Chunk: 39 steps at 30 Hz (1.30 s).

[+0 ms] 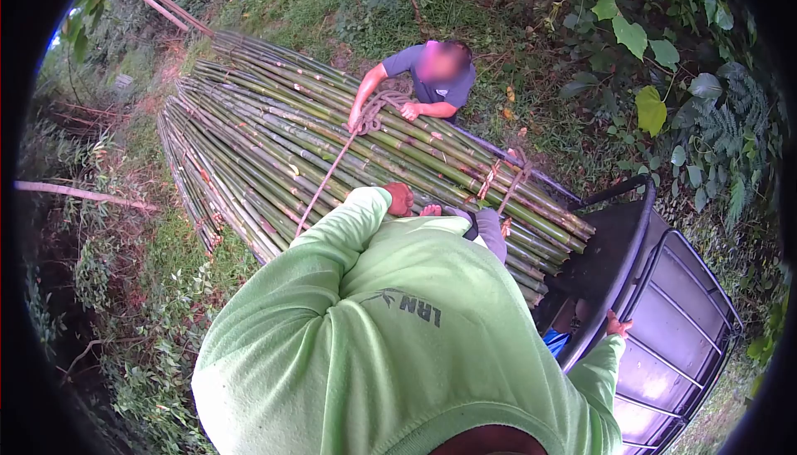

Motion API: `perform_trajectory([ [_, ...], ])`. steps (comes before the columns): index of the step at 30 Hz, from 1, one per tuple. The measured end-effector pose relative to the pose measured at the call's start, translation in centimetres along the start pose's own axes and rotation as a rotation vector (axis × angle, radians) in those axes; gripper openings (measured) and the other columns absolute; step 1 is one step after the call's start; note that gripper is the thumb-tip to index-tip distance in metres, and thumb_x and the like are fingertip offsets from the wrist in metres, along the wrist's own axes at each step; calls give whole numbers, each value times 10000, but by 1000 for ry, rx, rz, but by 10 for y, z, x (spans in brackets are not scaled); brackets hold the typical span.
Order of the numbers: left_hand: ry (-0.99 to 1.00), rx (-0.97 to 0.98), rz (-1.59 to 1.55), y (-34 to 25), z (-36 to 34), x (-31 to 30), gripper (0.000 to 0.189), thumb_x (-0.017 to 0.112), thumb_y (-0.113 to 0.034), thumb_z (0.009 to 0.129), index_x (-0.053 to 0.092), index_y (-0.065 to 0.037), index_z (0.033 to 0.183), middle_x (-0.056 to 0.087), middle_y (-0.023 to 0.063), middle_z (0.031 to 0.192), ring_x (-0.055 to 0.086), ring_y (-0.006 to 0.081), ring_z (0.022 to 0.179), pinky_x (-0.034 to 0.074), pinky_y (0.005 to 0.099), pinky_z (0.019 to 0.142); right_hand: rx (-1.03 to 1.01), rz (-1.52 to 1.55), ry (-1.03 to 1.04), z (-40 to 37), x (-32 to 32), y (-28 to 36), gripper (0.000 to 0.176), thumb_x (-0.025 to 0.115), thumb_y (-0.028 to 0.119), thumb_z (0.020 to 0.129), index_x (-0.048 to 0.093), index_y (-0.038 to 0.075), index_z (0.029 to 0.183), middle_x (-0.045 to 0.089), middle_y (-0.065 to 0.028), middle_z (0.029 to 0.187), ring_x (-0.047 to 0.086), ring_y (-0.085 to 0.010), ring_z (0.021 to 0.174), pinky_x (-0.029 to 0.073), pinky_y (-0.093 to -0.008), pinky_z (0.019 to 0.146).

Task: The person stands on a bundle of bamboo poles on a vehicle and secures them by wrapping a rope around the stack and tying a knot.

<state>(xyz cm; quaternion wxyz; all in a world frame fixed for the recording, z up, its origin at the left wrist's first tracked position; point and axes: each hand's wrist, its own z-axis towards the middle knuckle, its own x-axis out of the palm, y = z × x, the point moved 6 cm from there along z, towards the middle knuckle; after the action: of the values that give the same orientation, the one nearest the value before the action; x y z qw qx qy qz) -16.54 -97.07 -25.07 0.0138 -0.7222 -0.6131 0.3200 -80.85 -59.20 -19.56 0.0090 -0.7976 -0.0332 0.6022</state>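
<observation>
My left hand is closed, its fingers curled in, just above the bundled green bamboo poles and near my bare foot. Whatever it may hold is hidden. At the right, my right hand is closed around the black metal rail behind the vehicle's cab. A brown rope runs across the poles and disappears behind my left sleeve. Across the load, another person leans over with both hands at the coiled part of that rope. More rope is tied around the poles near their cut ends.
A dark vehicle roof with a black rack is at the right. Something blue lies below the pole ends. Grass and shrubs surround the load, with leafy vines hanging at the upper right. A bare trunk crosses the left side.
</observation>
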Motion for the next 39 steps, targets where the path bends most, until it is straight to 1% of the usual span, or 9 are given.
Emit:
perform_trajectory([
  [3,-6,4,70,-1,3,3,446,682,-294,617,585,-55,981,578,135,986,545,257,923,420,326,803,-7,-15,-19,-3,-2,2,1005,689,464,531,124,148,1300,282,-316,1175,351,-418,1072,299,-437,917],
  [6,-10,-23,25,4,6,4,443,683,-306,614,591,-59,970,582,132,974,549,253,913,423,323,800,-13,-17,-14,-5,-4,3,1004,685,476,531,128,142,1297,286,-321,1170,357,-424,1065,303,-441,912],
  [12,-61,-11,-5,18,17,11,418,684,-314,615,600,-69,943,593,127,943,556,248,895,432,323,781,-15,-19,6,-10,-7,5,1016,678,485,535,113,130,1302,278,-326,1176,361,-428,1061,307,-443,906],
  [15,-63,-35,-13,15,10,10,372,651,-340,626,608,-98,905,599,99,926,557,238,873,428,336,760,-16,-30,10,-11,-8,6,1019,675,486,537,108,125,1303,278,-325,1176,362,-427,1062,305,-444,908],
  [18,-35,-33,31,7,3,7,415,674,-348,629,602,-87,944,591,125,948,557,254,892,429,327,788,-16,-24,19,-14,-10,9,1020,674,487,539,105,124,1304,280,-325,1177,361,-427,1063,302,-444,910],
  [32,-57,-23,40,14,16,15,398,653,-338,634,601,-92,942,586,116,964,551,258,904,426,335,788,6,-6,-7,0,-1,0,1032,693,489,520,116,147,1303,278,-318,1185,354,-425,1072,303,-441,912],
  [35,-57,-12,67,7,15,13,383,648,-326,635,602,-97,938,587,115,961,551,258,902,428,334,783,-4,-2,34,-8,-5,5,993,650,480,563,96,131,1310,241,-315,1237,319,-434,1112,260,-451,945],
  [39,-53,4,106,1,14,12,368,646,-315,631,604,-104,931,586,117,959,553,262,894,431,336,777,-13,0,32,-10,-5,6,994,649,481,563,99,131,1313,233,-308,1246,314,-436,1115,255,-451,947],
])
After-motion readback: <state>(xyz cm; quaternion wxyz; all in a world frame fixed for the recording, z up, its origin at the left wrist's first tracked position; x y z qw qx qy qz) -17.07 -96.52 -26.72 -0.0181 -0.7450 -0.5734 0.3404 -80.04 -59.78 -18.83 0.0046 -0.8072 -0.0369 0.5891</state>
